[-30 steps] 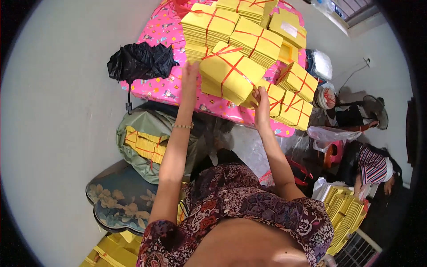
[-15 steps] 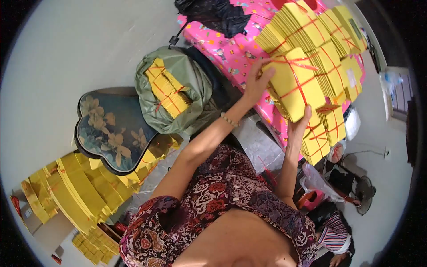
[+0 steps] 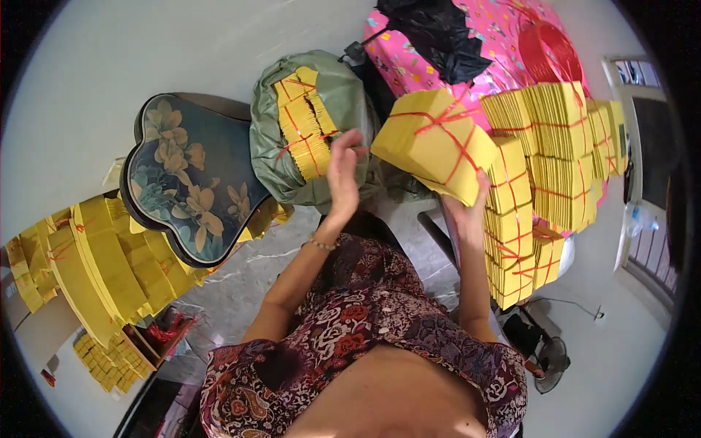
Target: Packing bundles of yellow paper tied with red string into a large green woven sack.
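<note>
A thick bundle of yellow paper point(image 3: 438, 142), tied crosswise with red string, is held up at the table's near side. My right hand point(image 3: 467, 208) grips it from below at its lower right corner. My left hand point(image 3: 343, 179) is off the bundle, fingers apart, in front of a green sack point(image 3: 266, 128). Inside the sack's open mouth lie tied yellow paper bundles point(image 3: 301, 124). To the right of the held bundle, more tied yellow bundles point(image 3: 558, 146) are stacked on the table.
The table wears a pink patterned cover point(image 3: 409, 62), with black plastic point(image 3: 442, 36) and a red string coil point(image 3: 548, 55) on it. Left of the sack is a flower-printed chair back point(image 3: 193, 179). Yellow paper piles point(image 3: 109, 270) lie at the far left. A fan point(image 3: 553, 365) stands lower right.
The held bundle has come away from the stack, leftward toward the sack, and has turned. My left hand has let go of it and moved left. The view has swung right.
</note>
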Demonstrator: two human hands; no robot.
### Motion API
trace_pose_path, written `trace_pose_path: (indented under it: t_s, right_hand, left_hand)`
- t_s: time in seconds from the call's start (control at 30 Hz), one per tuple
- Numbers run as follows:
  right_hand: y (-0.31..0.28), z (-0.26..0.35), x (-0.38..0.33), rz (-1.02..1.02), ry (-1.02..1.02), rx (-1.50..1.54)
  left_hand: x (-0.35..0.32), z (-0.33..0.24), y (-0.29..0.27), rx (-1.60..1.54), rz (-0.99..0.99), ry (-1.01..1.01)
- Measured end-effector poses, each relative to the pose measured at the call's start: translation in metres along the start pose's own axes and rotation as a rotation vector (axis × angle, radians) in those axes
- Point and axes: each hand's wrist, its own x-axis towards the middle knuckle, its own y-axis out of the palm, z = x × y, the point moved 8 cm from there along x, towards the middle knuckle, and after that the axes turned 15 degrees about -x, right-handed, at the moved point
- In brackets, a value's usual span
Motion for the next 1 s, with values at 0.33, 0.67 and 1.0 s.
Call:
trace_pose_path:
  t_s: [0.33,0.67,1.0]
  right_hand:
    - [0.167,-0.090,0.076,0.396,0.305,-0.145]
    - [0.183,-0.207,0.129,0.569,0.456,-0.332]
    - [0.148,-0.139,0.169,0.540,-0.074,-1.136]
  left_hand:
    - [0.021,0.243,-0.178,0.772,0.235,-0.690]
    - [-0.021,0.248,-0.080,0.929,0.579,-0.498]
    - [-0.008,0.192,-0.090,0.951,0.355,-0.498]
